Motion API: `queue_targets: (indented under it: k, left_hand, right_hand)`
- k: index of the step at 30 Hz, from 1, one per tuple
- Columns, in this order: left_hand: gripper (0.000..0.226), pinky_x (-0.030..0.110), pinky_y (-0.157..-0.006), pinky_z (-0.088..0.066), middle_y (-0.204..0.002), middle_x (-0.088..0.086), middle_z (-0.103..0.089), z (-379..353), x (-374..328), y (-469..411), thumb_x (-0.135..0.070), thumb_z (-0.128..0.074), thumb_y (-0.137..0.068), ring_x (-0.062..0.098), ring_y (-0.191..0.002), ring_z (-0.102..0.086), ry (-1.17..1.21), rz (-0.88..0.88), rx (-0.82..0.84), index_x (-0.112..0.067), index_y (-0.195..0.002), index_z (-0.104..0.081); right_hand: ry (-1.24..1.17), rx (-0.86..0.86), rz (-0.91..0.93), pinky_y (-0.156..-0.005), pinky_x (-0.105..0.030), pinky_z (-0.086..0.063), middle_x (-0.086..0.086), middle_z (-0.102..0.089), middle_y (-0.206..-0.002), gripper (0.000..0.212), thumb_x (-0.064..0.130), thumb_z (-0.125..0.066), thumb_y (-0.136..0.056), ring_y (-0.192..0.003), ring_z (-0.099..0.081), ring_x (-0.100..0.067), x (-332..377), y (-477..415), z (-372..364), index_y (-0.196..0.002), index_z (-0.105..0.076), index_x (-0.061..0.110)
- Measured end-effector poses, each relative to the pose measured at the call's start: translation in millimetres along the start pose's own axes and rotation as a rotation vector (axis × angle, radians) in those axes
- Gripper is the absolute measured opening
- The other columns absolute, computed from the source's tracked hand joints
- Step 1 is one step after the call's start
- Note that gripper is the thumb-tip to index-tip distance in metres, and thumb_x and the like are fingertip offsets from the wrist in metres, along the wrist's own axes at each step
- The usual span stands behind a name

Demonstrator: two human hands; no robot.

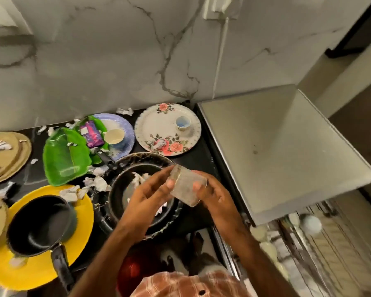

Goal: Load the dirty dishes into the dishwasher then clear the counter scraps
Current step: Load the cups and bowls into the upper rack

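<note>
A frying pan [120, 196] sat on a large plate [101, 213] mid-tabletop [204, 159], with scraps [99, 183] in it and at its left. Above the pan a glass [185, 186] lay in the grip of the left hand [150, 194] and the right hand [214, 196]. Behind, a rear right plate [159, 129] carried a cup [183, 123]. Beside it, a rear left plate [124, 127] carried a second cup [114, 136] and a packet [92, 133], and a leaf-shaped dish [64, 157] lay at its left. Front left, a saucepan [39, 224] rested on a front plate [84, 211]. A plate stack [11, 155] lay far left. The dishwasher [276, 146] stood to the right, its rack [304, 239] drawn out below.
</note>
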State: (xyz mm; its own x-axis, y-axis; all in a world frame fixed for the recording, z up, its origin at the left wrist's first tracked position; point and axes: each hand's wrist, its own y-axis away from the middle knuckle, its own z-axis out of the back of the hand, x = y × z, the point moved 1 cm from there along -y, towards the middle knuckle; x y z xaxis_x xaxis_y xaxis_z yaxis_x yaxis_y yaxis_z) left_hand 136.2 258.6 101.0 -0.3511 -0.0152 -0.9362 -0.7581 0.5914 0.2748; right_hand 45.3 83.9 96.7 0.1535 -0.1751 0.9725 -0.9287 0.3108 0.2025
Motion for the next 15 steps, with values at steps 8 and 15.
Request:
queue_targets:
  k: [8, 15]
  left_hand:
    - [0.050, 0.055, -0.114, -0.037, -0.137, 0.009, -0.064, -74.7, 30.1, 3.0, -0.025, -0.070, -0.094, 0.029, -0.131, -0.058, -0.074, 0.073, 0.322, -0.019, -0.142, -0.057]
    - [0.048, 0.040, -0.105, -0.051, -0.128, 0.003, -0.070, -140.3, 39.6, -3.1, -0.013, -0.066, -0.090, 0.022, -0.122, -0.065, -0.260, 0.065, 0.536, -0.019, -0.137, -0.059]
  right_hand:
    - [-0.187, -0.231, -0.232, -0.097, -0.050, -0.054, -0.024, -0.069, -0.124, 0.090, 0.069, -0.080, -0.070, -0.110, -0.069, -0.035, -17.8, 82.6, 56.3, -0.129, -0.062, 0.004]
    - [-0.242, -0.289, -0.185, -0.102, -0.043, -0.055, -0.008, -0.067, -0.135, 0.054, 0.013, -0.071, -0.095, -0.126, -0.064, -0.027, -31.9, 141.2, 117.9, -0.146, -0.052, 0.016]
